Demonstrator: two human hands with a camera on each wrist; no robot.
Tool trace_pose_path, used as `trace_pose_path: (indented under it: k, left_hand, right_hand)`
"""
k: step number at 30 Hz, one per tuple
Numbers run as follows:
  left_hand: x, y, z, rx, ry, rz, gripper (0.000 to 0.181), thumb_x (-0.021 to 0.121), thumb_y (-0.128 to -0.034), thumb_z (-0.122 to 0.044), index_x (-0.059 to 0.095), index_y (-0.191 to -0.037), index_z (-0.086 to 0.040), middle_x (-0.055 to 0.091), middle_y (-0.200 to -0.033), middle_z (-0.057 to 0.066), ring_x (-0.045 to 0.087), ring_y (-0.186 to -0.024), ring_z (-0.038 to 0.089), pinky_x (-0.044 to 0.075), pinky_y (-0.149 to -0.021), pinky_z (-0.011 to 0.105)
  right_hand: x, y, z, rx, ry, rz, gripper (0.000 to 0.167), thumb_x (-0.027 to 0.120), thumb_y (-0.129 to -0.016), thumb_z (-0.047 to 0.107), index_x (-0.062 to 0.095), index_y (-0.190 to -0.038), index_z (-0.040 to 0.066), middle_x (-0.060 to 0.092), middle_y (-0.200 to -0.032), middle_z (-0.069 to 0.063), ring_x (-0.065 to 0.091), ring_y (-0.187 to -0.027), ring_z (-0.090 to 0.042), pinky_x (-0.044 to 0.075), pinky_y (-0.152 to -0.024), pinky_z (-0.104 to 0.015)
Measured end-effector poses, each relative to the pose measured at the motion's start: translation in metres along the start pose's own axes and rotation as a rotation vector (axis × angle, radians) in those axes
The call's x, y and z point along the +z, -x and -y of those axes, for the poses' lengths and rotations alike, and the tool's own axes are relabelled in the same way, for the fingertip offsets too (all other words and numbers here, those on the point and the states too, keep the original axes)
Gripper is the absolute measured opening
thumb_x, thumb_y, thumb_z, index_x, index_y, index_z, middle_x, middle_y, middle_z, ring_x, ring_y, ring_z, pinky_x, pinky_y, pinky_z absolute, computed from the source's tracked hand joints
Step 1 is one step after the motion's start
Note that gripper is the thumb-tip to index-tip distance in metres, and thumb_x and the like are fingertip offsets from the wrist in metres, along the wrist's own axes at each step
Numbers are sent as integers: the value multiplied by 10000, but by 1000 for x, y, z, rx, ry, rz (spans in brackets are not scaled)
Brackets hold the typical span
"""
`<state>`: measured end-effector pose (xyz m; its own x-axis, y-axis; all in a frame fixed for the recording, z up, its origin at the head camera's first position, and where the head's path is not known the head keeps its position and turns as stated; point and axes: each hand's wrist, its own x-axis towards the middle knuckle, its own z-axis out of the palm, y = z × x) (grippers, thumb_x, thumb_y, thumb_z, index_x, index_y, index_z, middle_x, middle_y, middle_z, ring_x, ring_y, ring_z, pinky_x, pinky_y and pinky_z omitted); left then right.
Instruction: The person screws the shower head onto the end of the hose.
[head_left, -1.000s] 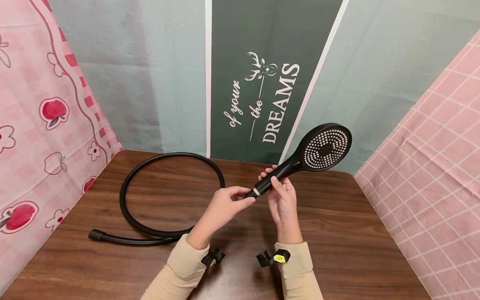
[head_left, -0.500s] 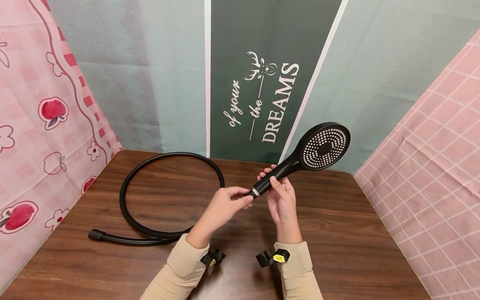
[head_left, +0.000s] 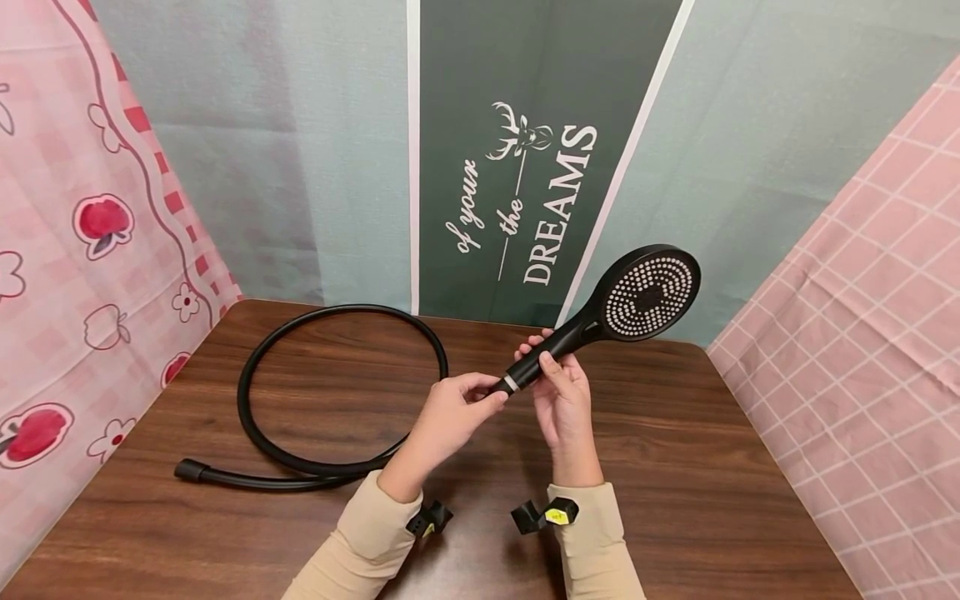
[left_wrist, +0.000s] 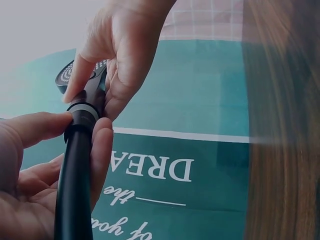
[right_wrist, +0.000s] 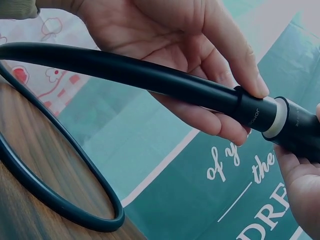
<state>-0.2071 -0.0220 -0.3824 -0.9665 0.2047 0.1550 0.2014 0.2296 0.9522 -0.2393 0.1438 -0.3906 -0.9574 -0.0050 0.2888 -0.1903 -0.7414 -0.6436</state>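
my left hand (head_left: pixel 448 410) pinches the hose (right_wrist: pixel 145 75), my right hand (head_left: pixel 564 398) grips the shower head (head_left: pixel 622 304); joining them, i guess, needs twisting next.

The tabletop (head_left: pixel 675 467) has a dark brown wood-grain surface with streaks running left to right and rounded far corners. On its left half lies a black shower hose (head_left: pixel 244 400) in one wide loop, its thicker end fitting (head_left: pixel 190 470) pointing left.

There is one shower head (head_left: pixel 649 295), one hose (head_left: pixel 244 390) and one table (head_left: pixel 675 475).
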Motion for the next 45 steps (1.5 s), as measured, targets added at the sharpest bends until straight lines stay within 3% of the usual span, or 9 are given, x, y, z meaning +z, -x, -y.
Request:
trace_pose_path:
  k: [19,28,38,45]
  left_hand:
    - [4,4,-4,57,-110,-52,228,701,-926,-194,733,-1128,-92,739,-960,57,633,-794,126,519,-675,251]
    - [-5,0,1,-26,31,28,343,657,-962,-269,684,-1231,-56,736,-1106,130,722,-1004,266,576,-852,372]
    - [-8,0,3,-32,83,109,345,604,-997,-224,660,-1242,13,737,-1069,203,733,-950,238,582,-848,356]
    - [-7,0,2,-10,87,120,331,592,-1001,-175,650,-1226,61,740,-1002,222,730,-938,293,583,-857,375]
  right_hand:
    - [1,0,1,3,8,-17,243,454,-1008,-56,576,-1197,35,692,-1063,-79,712,-978,-176,543,-958,-323]
    - [1,0,2,0,29,-5,245,463,-1000,-65,573,-1196,34,690,-1053,-78,713,-968,-181,544,-958,-332]
    - [0,1,2,-3,30,10,254,457,-1005,-61,577,-1206,38,687,-1070,-75,715,-975,-178,542,-962,-328]
    - [1,2,2,-1,34,5,261,445,-1007,-65,578,-1204,43,692,-1062,-71,714,-973,-176,542,-962,-329]
